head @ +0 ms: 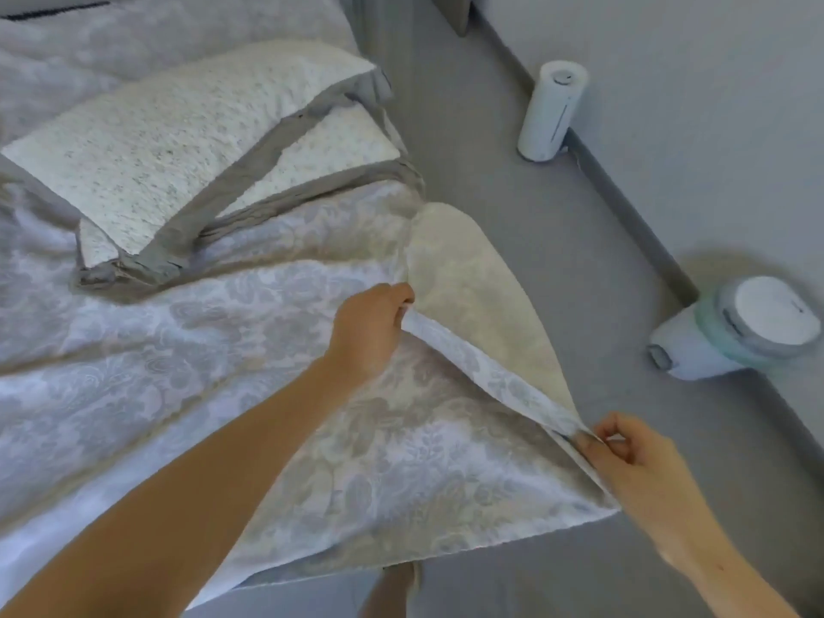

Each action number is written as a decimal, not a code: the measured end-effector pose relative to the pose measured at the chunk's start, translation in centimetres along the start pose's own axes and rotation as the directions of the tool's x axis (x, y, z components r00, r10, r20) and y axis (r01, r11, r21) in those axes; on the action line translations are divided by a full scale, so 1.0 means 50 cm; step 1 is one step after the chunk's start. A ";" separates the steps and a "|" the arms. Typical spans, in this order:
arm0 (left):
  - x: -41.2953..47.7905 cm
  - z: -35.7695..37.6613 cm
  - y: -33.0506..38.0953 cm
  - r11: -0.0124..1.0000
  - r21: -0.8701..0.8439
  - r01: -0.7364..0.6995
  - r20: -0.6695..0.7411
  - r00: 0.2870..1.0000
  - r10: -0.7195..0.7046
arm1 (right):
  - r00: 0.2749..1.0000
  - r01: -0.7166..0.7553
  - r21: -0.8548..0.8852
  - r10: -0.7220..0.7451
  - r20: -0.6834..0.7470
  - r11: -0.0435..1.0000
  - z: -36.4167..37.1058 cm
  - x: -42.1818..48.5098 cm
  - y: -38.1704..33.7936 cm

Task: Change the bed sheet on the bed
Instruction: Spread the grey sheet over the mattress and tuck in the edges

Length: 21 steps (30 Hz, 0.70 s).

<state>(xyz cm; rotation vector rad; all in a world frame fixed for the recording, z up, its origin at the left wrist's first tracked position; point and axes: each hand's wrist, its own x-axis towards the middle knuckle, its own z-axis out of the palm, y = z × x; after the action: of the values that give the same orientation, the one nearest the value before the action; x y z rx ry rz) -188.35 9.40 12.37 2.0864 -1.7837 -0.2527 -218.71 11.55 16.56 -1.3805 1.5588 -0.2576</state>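
Note:
A pale sheet (187, 350) with a grey and beige floral pattern covers the bed, rumpled across its left and middle. Its near right corner is lifted off the bed. My left hand (370, 332) grips the sheet's folded hem at the upper end of that lifted edge. My right hand (633, 457) pinches the same hem lower down, near the corner, so the hem runs taut between the two hands. The plain cream underside (468, 296) of the sheet shows beyond the hem.
A folded cream blanket (178, 140) with grey edging lies on the bed behind my hands. On the grey floor to the right stand a tall white cylinder (550, 111) by the wall and a white round-topped appliance (735, 332). My foot (392, 591) shows below the sheet.

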 end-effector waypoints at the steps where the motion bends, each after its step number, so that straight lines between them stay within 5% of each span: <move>1: -0.008 0.009 0.059 0.996 -0.042 -0.082 -0.020 0.996 0.082 | 0.997 -0.055 0.020 0.056 -0.050 0.998 -0.017 -0.031 0.057; 5: -0.041 0.077 0.316 0.904 -0.222 -0.366 0.047 0.922 0.385 | 0.909 -0.314 0.304 0.377 -0.176 0.900 -0.049 -0.125 0.269; 9: -0.079 0.215 0.543 0.761 -0.341 -0.552 0.213 0.743 0.635 | 0.817 -0.445 0.505 0.566 -0.110 0.739 -0.004 -0.128 0.397; 14: -0.149 0.320 0.657 0.735 -0.354 -0.579 0.497 0.549 0.672 | 0.725 -0.574 0.606 0.686 0.063 0.550 0.063 -0.087 0.481; 18: -0.198 0.356 0.530 0.813 -0.269 -0.516 0.463 0.671 0.579 | 0.709 -0.608 0.598 0.697 0.113 0.522 0.114 -0.056 0.525; 21: -0.227 0.357 0.352 0.932 0.007 -0.362 0.571 0.767 0.293 | 0.684 -0.635 0.615 0.710 0.168 0.467 0.155 -0.022 0.537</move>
<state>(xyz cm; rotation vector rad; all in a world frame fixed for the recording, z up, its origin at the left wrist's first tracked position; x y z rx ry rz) -213.08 15.36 1.88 1.8336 -2.5280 -0.7447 -229.82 24.58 -5.54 -0.1412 1.7623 -0.3262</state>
